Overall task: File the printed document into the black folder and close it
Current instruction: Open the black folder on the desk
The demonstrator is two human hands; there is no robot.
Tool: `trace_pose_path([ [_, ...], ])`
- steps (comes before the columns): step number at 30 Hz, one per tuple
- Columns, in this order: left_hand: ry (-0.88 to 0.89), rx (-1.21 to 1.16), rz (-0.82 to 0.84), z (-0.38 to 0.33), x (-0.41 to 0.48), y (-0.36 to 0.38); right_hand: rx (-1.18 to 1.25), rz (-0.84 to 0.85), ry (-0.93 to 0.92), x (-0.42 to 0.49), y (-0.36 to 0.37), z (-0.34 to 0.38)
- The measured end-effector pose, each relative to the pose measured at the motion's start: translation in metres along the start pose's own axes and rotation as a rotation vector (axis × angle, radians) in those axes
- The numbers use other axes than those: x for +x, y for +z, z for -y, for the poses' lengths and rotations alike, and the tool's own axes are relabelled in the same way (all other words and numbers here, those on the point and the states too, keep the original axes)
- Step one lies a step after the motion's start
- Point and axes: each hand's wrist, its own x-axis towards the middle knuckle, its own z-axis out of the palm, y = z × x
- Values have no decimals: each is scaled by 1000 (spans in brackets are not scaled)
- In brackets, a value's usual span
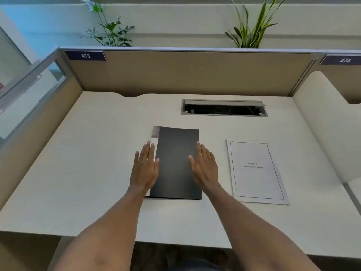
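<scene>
A black folder (pixel 175 163) lies closed and flat in the middle of the white desk (pixel 88 153), with a pale spine strip along its left edge. My left hand (pixel 145 168) rests flat over that left edge, fingers extended. My right hand (pixel 205 166) lies flat on the folder's right edge, fingers extended and slightly apart. Neither hand grips anything. The printed document (pixel 256 171), a white stapled page with a thin border and small title text, lies flat on the desk to the right of the folder, apart from it.
An open cable tray slot (pixel 224 108) is set into the desk behind the folder. Tan partition panels (pixel 185 71) wall the back and left side, labelled 473. Plants (pixel 111 26) stand behind the partition. A white curved divider (pixel 328 124) borders the right.
</scene>
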Motion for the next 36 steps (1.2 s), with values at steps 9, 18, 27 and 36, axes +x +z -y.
trace_pose_path([
  [9, -32, -32, 165, 27, -37, 20, -9, 142, 59, -22, 40, 17],
  [18, 99, 57, 409, 37, -67, 31, -208, 233, 63, -26, 63, 20],
  [27, 241, 227, 321, 39, -68, 28, -257, 229, 46, -24, 67, 18],
  [36, 301, 287, 253, 37, -90, 30, 151, -31, 174, 18, 33, 7],
])
